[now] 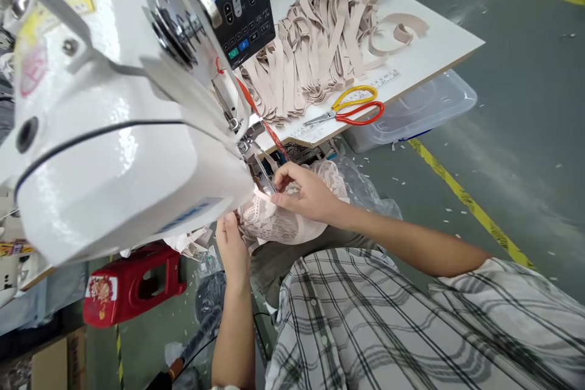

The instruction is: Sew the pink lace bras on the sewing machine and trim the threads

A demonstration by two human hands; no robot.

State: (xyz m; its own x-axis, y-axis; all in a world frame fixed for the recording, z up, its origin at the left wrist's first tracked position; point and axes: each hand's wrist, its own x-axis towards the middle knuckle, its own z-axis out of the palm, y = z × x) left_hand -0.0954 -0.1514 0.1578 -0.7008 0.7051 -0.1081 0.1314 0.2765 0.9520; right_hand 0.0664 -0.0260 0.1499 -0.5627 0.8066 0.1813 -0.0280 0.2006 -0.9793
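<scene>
A pale pink lace garment (278,225), perhaps a bra, lies over my lap with its edge under the head of a white sewing machine (132,164). My right hand (308,195) pinches the lace just beside the needle area (260,180), thumb and fingers curled together. On the near side of the machine head, my left hand (234,250) grips the garment's left edge. The machine head partly hides the left fingertips. A red ribbon-like strip (274,134) runs down by the presser foot.
Beige fabric strips (320,36) are heaped on the white table (443,42). Scissors (351,106) with yellow and red handles lie at its near edge, above a clear plastic bin (425,109). A control panel (228,0) stands behind the machine. A red stool (132,286) is at lower left.
</scene>
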